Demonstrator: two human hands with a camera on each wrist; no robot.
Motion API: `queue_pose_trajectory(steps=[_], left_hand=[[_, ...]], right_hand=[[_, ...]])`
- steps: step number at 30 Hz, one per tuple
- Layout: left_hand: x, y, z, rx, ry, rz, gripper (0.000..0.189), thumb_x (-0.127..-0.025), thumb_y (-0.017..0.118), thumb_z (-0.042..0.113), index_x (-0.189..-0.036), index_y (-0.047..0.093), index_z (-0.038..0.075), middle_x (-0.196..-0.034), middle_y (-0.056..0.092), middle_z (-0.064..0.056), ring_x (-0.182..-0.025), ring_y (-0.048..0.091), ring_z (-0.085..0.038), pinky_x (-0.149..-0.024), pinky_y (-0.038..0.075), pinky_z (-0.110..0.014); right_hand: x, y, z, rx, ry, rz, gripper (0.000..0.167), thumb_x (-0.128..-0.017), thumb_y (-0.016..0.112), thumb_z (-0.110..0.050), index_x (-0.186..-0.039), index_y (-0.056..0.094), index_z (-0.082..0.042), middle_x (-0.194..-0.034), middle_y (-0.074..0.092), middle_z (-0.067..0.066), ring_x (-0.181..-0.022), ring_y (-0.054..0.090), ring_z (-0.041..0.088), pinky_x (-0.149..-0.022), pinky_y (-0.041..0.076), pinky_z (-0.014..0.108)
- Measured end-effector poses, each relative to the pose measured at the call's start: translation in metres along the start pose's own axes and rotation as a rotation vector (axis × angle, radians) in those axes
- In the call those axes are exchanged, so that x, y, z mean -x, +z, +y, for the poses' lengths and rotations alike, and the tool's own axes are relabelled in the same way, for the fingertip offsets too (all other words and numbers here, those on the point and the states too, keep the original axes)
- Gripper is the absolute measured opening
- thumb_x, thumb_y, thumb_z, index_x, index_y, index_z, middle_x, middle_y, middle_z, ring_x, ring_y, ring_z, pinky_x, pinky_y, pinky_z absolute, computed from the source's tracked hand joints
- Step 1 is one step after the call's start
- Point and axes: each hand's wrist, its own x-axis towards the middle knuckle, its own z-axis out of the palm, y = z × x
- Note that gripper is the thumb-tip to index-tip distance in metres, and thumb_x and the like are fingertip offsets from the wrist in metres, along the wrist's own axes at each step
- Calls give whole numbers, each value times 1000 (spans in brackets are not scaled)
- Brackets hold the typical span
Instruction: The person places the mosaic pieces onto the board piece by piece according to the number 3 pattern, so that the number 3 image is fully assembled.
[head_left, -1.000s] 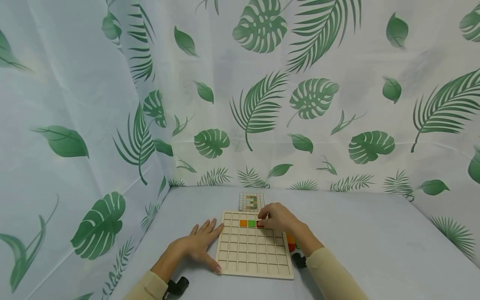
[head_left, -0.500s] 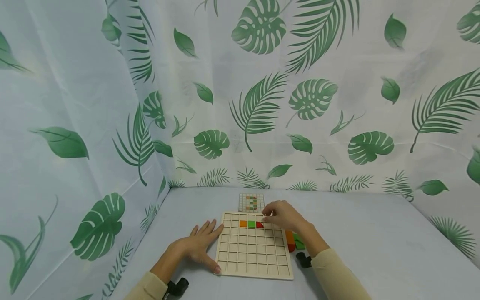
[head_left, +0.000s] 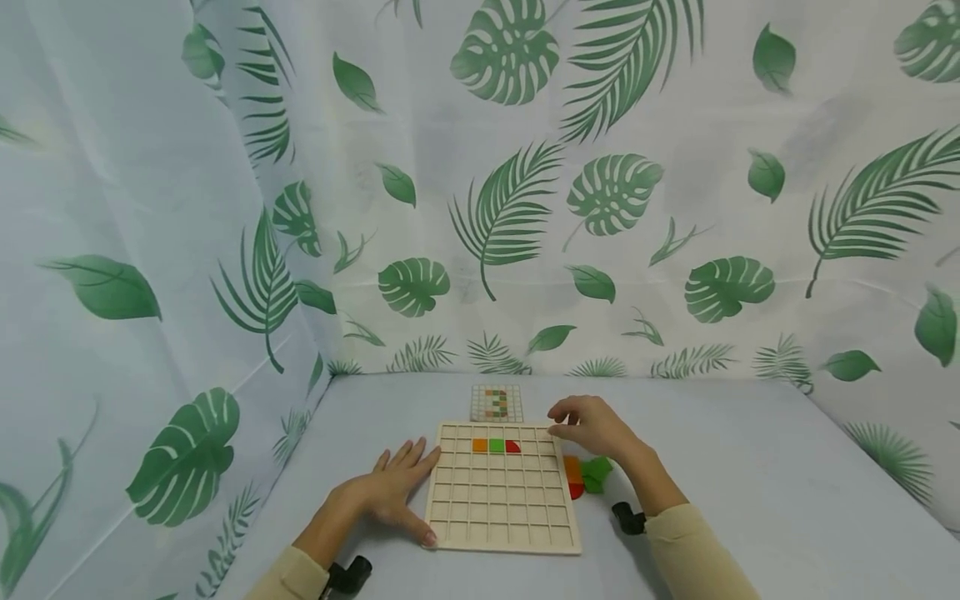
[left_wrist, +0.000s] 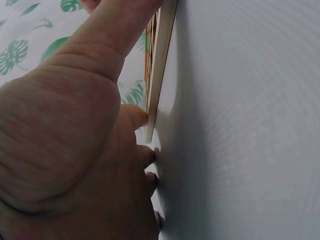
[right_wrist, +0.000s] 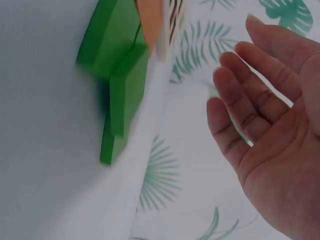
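Note:
A wooden grid board (head_left: 502, 500) lies on the table. In its second row from the far edge sit an orange square tile (head_left: 480, 446), a green square tile (head_left: 497, 446) and a red tile with one rounded corner (head_left: 513, 447). My left hand (head_left: 393, 492) is spread flat at the board's left side, its thumb and index fingertip touching the edge. Over the far right corner hovers my right hand (head_left: 596, 427), fingers loosely bent, holding nothing. In the right wrist view that hand (right_wrist: 270, 110) is apart from the green blocks (right_wrist: 122, 85).
Beside the board's right edge lie loose green pieces (head_left: 597, 473), an orange piece (head_left: 572, 468) and a red piece (head_left: 576, 491). Behind the board is a small pattern card (head_left: 497, 403) with a coloured grid. Leaf-printed curtains (head_left: 525, 208) stand behind and at the left.
My right hand has let go of the red tile, now in its cell, and moved right and away from it. My left hand stays at the board's edge.

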Motion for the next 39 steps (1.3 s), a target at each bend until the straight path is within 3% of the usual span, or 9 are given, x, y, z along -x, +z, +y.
queue_pose_trajectory(steps=[10,27,32,39], left_hand=[[0,1,-1,14,11,9,139,-64,86,75,-169,15,19,-176,4,-17,-163,1,-39,-129,2,-65],[-2,-1,-3,23,26,5,140,-64,84,78,-169,14,18,-176,3,-18,-163,-1,-39,-128,1,-65],[-2,-1,-3,19,22,5,140,-64,84,78,-169,14,19,-176,3,-17,-163,-1,-38,-129,1,-64],[-1,-1,-2,19,19,3,138,-65,85,76,-169,14,19,-176,3,-17,-163,-1,-38,-129,2,-64]], right_hand=[[12,-14,11,-17,53,-6,26,-93,80,-21,-114,77,-7,-100,73,-1,-85,57,16,-68,51,26],[20,-24,28,-50,69,-125,31,-91,81,-19,-118,76,-5,-103,75,2,-85,60,17,-70,52,29],[24,-28,33,-119,112,-218,27,-87,84,-18,-113,79,-10,-105,76,4,-88,62,18,-72,54,31],[28,-31,30,-137,143,-304,16,-82,87,-13,-96,80,-11,-86,71,0,-82,60,21,-69,50,34]])
